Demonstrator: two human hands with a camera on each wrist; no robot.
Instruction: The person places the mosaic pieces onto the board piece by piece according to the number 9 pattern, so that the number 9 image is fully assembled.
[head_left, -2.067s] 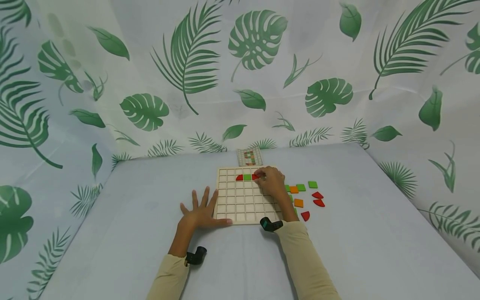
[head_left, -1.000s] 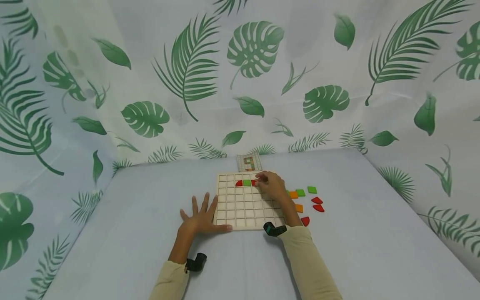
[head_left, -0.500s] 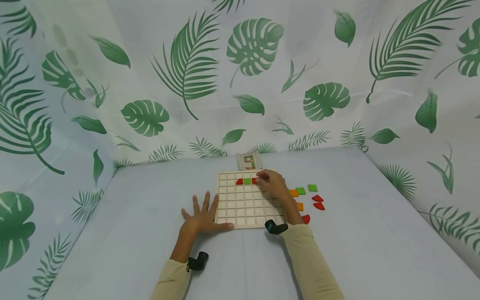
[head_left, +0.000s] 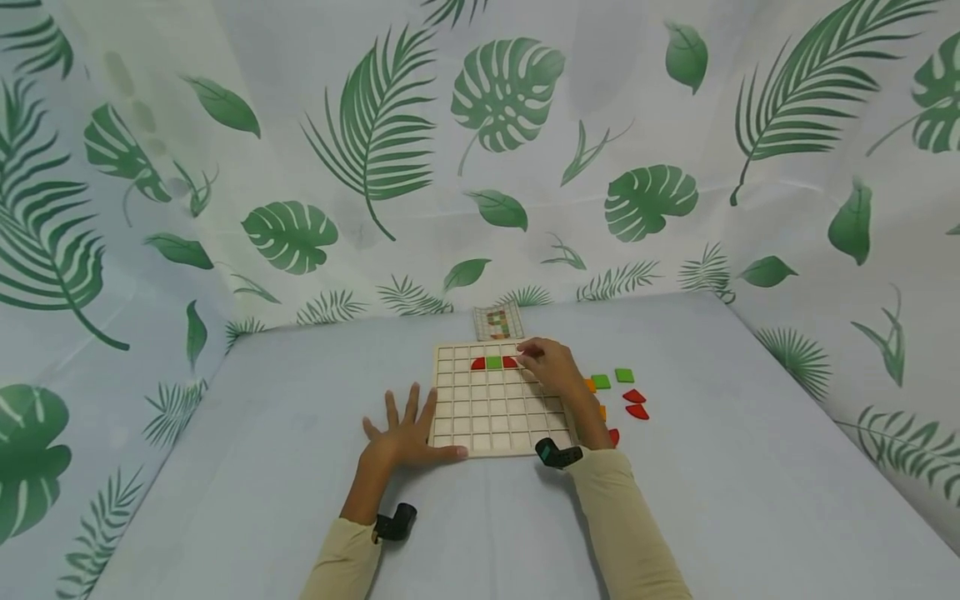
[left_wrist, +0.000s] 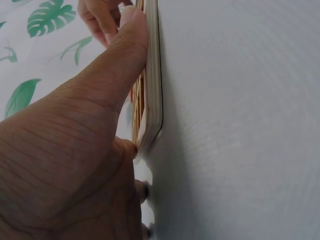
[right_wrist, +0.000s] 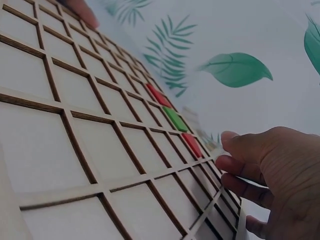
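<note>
Head view: left hand [head_left: 406,438], grip spread, touches the near-left corner of the board [head_left: 491,408]; right hand [head_left: 552,365], grip slightly parted, seemingly holds nothing.

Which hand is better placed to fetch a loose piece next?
Likely the right hand: it holds no visible piece and is nearer the loose pieces right of the board. The left hand touches the board's opposite side.

The left hand [head_left: 403,439] lies splayed; the right hand [head_left: 551,365] hovers, loosely curled.
</note>
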